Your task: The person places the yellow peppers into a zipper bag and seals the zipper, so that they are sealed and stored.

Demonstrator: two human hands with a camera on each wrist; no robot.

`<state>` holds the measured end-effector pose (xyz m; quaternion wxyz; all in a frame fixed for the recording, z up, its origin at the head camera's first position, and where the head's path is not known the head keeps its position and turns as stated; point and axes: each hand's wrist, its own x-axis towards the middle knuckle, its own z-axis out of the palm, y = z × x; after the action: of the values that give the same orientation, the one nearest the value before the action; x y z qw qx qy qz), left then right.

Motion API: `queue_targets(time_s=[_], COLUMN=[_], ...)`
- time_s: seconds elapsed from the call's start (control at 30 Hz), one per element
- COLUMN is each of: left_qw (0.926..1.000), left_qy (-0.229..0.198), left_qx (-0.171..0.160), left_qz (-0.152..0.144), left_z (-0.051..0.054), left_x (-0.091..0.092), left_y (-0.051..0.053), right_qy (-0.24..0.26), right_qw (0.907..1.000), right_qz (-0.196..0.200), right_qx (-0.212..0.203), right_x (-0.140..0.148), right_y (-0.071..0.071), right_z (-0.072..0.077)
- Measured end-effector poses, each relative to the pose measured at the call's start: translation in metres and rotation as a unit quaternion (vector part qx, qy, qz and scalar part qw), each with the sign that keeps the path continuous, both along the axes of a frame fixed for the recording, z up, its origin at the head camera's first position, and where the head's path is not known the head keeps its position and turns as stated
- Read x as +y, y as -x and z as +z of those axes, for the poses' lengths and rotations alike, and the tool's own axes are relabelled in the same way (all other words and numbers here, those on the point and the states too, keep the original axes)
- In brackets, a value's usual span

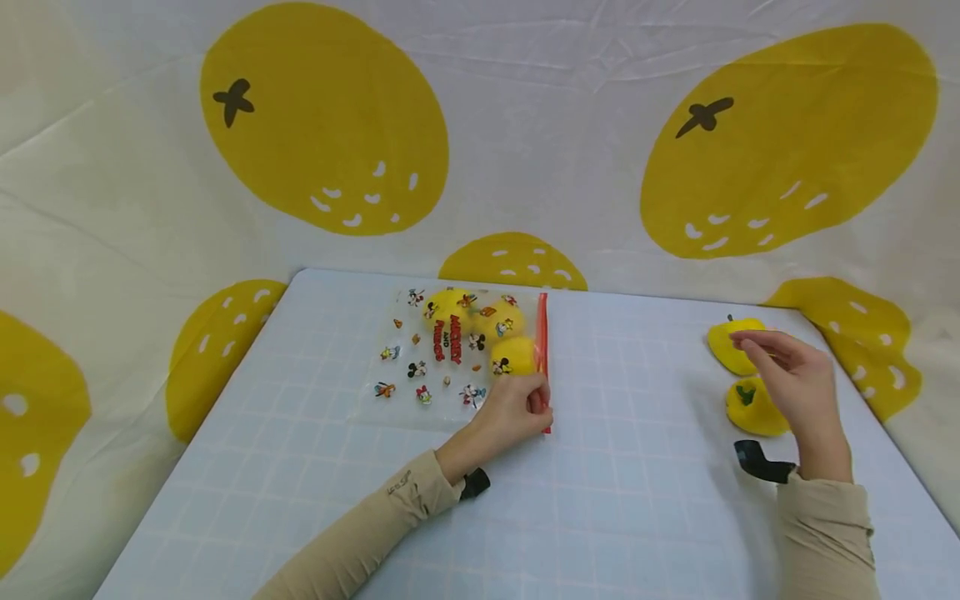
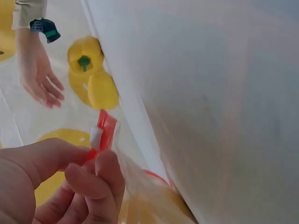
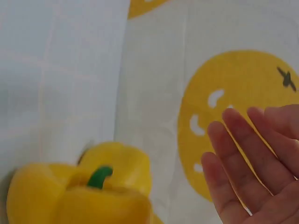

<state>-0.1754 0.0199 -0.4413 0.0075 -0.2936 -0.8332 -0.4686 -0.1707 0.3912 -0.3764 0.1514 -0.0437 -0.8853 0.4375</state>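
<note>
On the table [image 1: 622, 500], a resealable bag [image 1: 461, 367] is laid left of centre; three rounded items [image 1: 514, 353] are enclosed toward its right rear, and its zip strip [image 1: 543, 333], at the right edge, is held in the left hand [image 1: 513, 410]. Farther right, a bell pepper [image 1: 753, 410] is set before a rounded fruit [image 1: 727, 346], the right hand [image 1: 802, 383] beside both. A cloth backdrop [image 1: 540, 150] is hung behind.
</note>
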Motion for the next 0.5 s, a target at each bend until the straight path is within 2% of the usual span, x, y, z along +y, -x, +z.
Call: queue_targets(time_s=[0.1,0.23,0.33,0.5], left_qw=[0.9998,0.9994,0.9992,0.9989], left_qy=[0.014,0.03,0.038,0.046], left_qx=[0.012,0.007,0.001,-0.005], left_qz=[-0.012,-0.018,-0.014,-0.008], left_z=[0.002,0.005,0.007,0.011], left_x=[-0.001,-0.002,-0.003,-0.003], left_y=[-0.001,-0.002,-0.003,-0.005], right_qy=[0.027,0.048,0.062,0.114], right_qw=[0.9962,0.9903,0.9886,0.9834], right_qz=[-0.074,-0.112,-0.096,-0.041], right_qx=[-0.037,-0.068,-0.098,-0.135], right_x=[0.025,0.052,0.066,0.086], right_y=[-0.008,-0.016,-0.02,-0.023], right_z=[-0.003,-0.016,-0.027,-0.05])
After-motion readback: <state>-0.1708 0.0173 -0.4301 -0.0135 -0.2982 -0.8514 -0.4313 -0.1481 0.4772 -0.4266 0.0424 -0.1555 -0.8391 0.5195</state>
